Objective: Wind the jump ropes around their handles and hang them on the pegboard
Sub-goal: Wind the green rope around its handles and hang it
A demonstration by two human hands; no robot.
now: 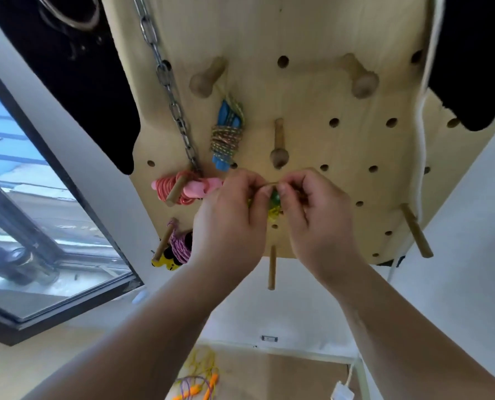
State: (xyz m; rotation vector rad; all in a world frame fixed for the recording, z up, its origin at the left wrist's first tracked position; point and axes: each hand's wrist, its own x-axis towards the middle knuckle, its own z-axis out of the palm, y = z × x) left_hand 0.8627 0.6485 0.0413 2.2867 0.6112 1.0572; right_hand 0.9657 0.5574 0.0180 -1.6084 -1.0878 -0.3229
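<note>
A wooden pegboard (312,116) fills the upper middle of the head view. Three wound ropes hang on it: a blue-handled one (226,134), a pink one (182,189) and a purple one with yellow handles (177,249). My left hand (229,215) and my right hand (312,212) are raised together in front of the board, just below a wooden peg (279,145). Both pinch a thin loop of a green-handled jump rope with yellow cord (275,202), which is mostly hidden between my fingers.
A metal chain (165,79) hangs down the board's left side and a white rope (425,105) down its right. Several free pegs stick out, such as a lower peg (271,267). On the floor lies a loose rope with orange handles (200,382). A window (24,226) is at left.
</note>
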